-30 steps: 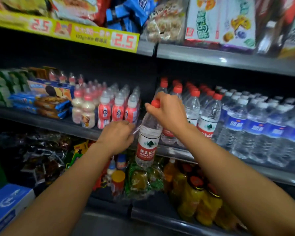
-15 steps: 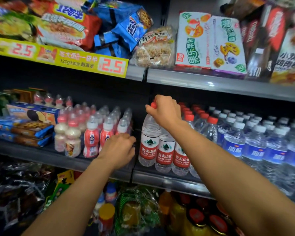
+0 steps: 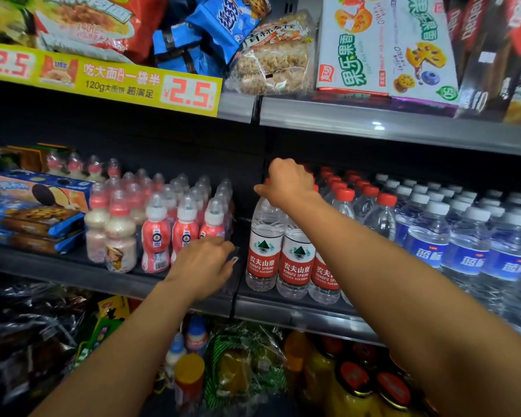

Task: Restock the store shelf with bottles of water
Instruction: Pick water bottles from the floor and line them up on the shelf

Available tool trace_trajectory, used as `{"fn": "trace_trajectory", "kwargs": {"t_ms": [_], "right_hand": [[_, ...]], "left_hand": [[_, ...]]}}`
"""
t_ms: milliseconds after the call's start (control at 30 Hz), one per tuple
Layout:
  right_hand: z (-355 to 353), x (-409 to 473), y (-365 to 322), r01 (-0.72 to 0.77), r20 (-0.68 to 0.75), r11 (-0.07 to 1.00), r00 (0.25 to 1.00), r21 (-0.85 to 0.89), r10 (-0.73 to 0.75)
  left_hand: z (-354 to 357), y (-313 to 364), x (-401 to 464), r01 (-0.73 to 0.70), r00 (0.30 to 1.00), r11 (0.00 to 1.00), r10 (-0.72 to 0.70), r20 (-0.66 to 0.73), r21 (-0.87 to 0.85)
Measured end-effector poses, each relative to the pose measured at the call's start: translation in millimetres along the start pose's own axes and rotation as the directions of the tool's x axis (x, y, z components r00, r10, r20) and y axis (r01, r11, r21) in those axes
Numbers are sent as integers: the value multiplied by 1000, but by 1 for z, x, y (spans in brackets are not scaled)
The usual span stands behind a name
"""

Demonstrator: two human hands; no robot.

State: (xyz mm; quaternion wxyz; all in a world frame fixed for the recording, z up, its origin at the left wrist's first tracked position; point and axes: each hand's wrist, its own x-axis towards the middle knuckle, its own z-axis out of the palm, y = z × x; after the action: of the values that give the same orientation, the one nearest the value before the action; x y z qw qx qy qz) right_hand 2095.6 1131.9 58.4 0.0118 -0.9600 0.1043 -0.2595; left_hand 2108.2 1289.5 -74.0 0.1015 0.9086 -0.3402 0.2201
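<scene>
1. Head view: the red-label water bottle (image 3: 263, 254), a second ago still below the shelf (image 3: 298, 314) edge, now stands at frame centre beside its row, so one more bottle is stocked.
2. The right hand (image 3: 289, 183) pinches its cap with curled fingers; the left hand (image 3: 203, 264) rests loosely curled, holding nothing, on the shelf front.
3. Blue-label bottles (image 3: 466, 257) fill the right of the shelf, small milk drinks (image 3: 155, 239) the left.

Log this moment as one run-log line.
right hand grips bottle cap | bottle upright on shelf | left hand rests on shelf edge
</scene>
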Motion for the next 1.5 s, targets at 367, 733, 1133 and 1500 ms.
{"fn": "trace_trajectory", "kwargs": {"t_ms": [367, 733, 1133, 1500], "right_hand": [[-9, -4, -1, -28, 131, 996, 991, 88, 16], [-24, -10, 6, -23, 175, 995, 985, 102, 5], [-54, -31, 103, -51, 31, 953, 998, -299, 63], [-46, -28, 125, -6, 154, 998, 988, -57, 14]], "left_hand": [[2, 5, -9, -17, 1000, 1000, 18, 5, -12], [-1, 10, -12, -15, 1000, 1000, 15, 15, -8], [0, 62, 8, -136, 991, 990, 136, -11, -31], [4, 85, 10, -174, 985, 984, 174, 0, -41]]}}
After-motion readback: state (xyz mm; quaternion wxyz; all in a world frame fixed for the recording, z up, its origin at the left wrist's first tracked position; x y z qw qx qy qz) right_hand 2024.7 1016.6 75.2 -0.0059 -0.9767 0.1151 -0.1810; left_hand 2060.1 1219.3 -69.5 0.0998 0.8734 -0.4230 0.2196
